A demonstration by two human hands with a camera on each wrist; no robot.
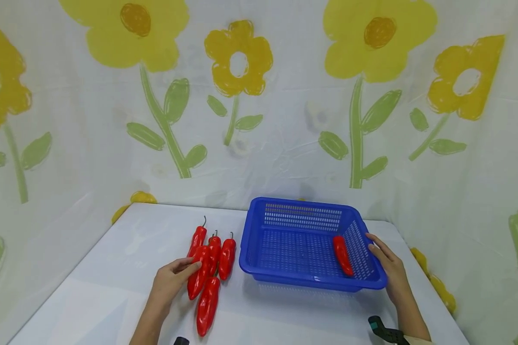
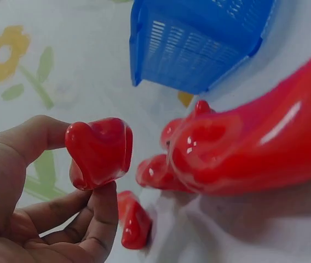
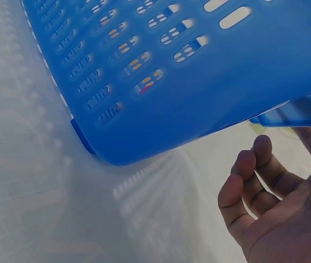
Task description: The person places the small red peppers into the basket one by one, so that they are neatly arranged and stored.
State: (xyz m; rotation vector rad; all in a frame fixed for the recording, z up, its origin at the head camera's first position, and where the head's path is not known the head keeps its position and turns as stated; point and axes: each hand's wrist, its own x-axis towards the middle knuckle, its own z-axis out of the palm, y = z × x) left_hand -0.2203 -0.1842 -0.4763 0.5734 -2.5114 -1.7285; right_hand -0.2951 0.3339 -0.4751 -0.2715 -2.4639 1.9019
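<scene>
My left hand (image 1: 170, 282) pinches a red pepper (image 2: 103, 153) between thumb and fingers, over the left side of a loose group of peppers. Around it lie several more: one at the front (image 1: 208, 306), one at the right (image 1: 227, 258), and others behind with thin dark stems. To the right stands a blue plastic basket (image 1: 302, 282) with slotted walls. One red pepper (image 1: 343, 256) lies inside it, by the right wall. At the basket's right rim my right hand (image 1: 390, 270) holds the edge; three of its fingers (image 3: 248, 164) curl loosely below the rim.
The white table (image 1: 90, 292) has its back edge against a white cloth (image 1: 285, 158) printed with yellow flowers. A dark strap with a device (image 1: 386, 330) is on the right wrist.
</scene>
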